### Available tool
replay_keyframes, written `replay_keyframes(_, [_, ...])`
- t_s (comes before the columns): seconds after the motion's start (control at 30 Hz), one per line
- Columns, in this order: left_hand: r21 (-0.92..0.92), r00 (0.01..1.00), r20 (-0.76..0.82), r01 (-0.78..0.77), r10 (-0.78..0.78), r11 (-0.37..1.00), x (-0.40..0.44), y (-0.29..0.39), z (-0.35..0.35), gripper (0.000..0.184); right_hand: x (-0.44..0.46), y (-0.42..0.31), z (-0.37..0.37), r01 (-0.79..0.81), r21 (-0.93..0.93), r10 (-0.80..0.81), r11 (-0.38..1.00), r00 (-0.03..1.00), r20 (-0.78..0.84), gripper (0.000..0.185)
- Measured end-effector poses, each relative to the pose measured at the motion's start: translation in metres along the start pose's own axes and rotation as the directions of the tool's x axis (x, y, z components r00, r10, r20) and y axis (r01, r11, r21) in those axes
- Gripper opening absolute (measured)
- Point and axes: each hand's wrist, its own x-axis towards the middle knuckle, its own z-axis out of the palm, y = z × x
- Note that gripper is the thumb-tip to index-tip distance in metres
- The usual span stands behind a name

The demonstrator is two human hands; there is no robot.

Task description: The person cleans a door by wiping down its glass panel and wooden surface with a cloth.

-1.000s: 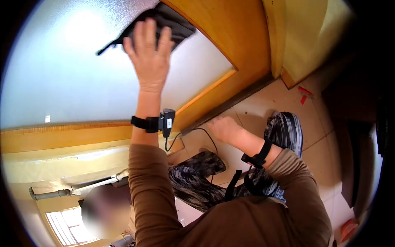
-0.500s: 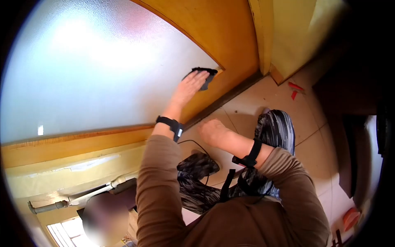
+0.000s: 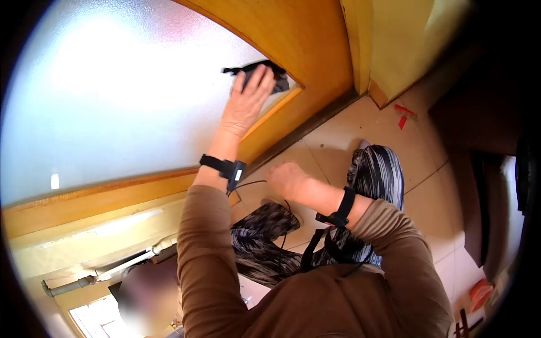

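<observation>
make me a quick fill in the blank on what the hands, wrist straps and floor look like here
1. The hand over the dark cloth is the person's ____ one.
2. Higher or lower: the right hand appears ____ in the picture than the hand over the cloth.
3. The strap on the right wrist is coloured ____.
4. The small scraps on the tiled floor are coloured ____.

Missing words: left; lower; black; red.
</observation>
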Motion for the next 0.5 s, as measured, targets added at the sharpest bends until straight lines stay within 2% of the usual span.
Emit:
replay_keyframes(0.23, [0.045, 0.979, 0.146, -0.153, 0.145, 0.987, 0.005, 0.051, 0.033, 0.049, -0.003, -0.001, -0.010, -0.007, 0.035, 0.006, 0.999, 1.000, 0.031, 0.027])
replay_keyframes(0.37, [0.065, 0.966, 0.211, -0.167, 0.150, 0.984, 0.009, 0.066, 0.036, 0.048, 0.001, -0.004, -0.004, 0.011, 0.006, -0.011, 1.000, 0.999, 0.053, 0.027])
replay_keyframes(0.43, [0.059, 0.971, 0.184, -0.166, 0.152, 0.984, 0.013, 0.069, 0.036, 0.044, 0.005, -0.004, 0.000, 0.012, -0.025, -0.010, 1.000, 0.998, 0.064, 0.026])
replay_keyframes(0.5, [-0.017, 0.963, 0.214, -0.161, 0.161, 0.987, 0.017, 0.072, 0.034, 0.040, 0.006, -0.002, 0.002, 0.021, 0.001, -0.021, 1.000, 0.993, 0.114, 0.025])
